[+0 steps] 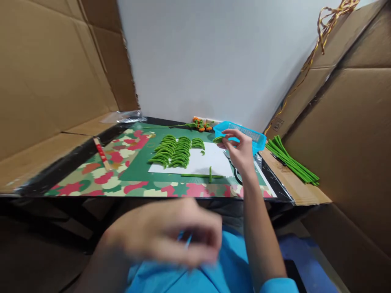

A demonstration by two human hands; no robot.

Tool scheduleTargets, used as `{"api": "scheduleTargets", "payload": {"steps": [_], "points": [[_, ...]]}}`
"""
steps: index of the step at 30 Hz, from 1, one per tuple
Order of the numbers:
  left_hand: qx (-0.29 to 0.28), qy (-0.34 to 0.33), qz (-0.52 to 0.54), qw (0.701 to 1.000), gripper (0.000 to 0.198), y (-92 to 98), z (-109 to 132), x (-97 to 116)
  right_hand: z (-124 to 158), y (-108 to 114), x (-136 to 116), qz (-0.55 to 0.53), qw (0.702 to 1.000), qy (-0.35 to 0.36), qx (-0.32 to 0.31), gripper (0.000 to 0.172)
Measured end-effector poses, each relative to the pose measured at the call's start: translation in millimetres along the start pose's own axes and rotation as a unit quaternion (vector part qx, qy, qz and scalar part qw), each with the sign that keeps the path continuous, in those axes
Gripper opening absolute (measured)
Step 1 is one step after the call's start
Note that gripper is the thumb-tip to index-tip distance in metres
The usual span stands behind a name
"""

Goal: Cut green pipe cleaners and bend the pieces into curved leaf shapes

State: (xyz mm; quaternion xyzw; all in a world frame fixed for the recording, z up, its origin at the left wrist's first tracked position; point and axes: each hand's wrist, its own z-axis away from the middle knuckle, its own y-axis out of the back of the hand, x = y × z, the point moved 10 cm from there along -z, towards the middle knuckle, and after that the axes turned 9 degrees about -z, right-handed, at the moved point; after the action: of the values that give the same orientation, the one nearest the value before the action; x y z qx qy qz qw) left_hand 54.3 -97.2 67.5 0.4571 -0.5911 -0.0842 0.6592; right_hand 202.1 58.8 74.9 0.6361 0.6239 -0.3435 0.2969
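My right hand (240, 148) pinches a curved green pipe-cleaner leaf (218, 139) between thumb and fingertips, over the right part of a white paper sheet (210, 160). My left hand (180, 234) is close to the camera, below the table edge and in front of my blue shirt. Its fingers look curled but are smeared by motion. Rows of similar green leaves (180, 152) lie on the left side of the sheet, with a small curved green scrap (203, 153) beside them. Along the near edge lie a straight green pipe cleaner (194, 175) and a short piece (210, 174) across it.
Scissors with black handles (237, 176) lie below my right wrist. Behind that hand stands a blue plastic basket (258, 140). Orange flowers (201, 124) lie at the back. Green pipe cleaners (291, 160) are bundled at right, and a red-wrapped stick (102, 153) at left. Cardboard walls (345, 122) flank the table.
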Motion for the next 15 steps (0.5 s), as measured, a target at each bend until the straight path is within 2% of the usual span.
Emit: {"api": "scheduleTargets", "payload": {"steps": [1,4,6,7,8,10,15], "points": [[-0.024,0.019,-0.018,0.999,0.027,4.4,-7.4,-7.7,-12.2,-5.8,3.7,-0.006,1.0,0.005,-0.023,0.021],[0.083,0.105,-0.162,0.978,0.028,65.1,-43.3,-55.4,-43.0,-16.8,31.8,0.045,0.998,-0.009,-0.043,0.019],[0.149,0.154,-0.291,0.933,0.022,105.9,-64.6,-88.2,-54.7,-17.7,53.5,0.14,0.99,-0.023,-0.029,0.022],[0.151,0.172,-0.349,0.909,0.02,118.1,-73.8,-102.9,-57.4,-17.8,61.5,0.156,0.987,-0.022,-0.025,0.022],[0.137,0.187,-0.393,0.89,0.02,124.5,-81.9,-116.9,-58.3,-17.4,67.9,0.168,0.985,-0.018,-0.022,0.022],[0.103,0.182,-0.416,0.885,0.017,125.4,-93.3,-135.9,-56.3,-16.4,78.2,0.187,0.982,-0.014,-0.026,0.02],[0.052,0.159,-0.432,0.886,0.023,106.1,-98.6,-152.7,-47.1,-12.3,89.2,0.218,0.975,-0.018,-0.045,0.02]]}}
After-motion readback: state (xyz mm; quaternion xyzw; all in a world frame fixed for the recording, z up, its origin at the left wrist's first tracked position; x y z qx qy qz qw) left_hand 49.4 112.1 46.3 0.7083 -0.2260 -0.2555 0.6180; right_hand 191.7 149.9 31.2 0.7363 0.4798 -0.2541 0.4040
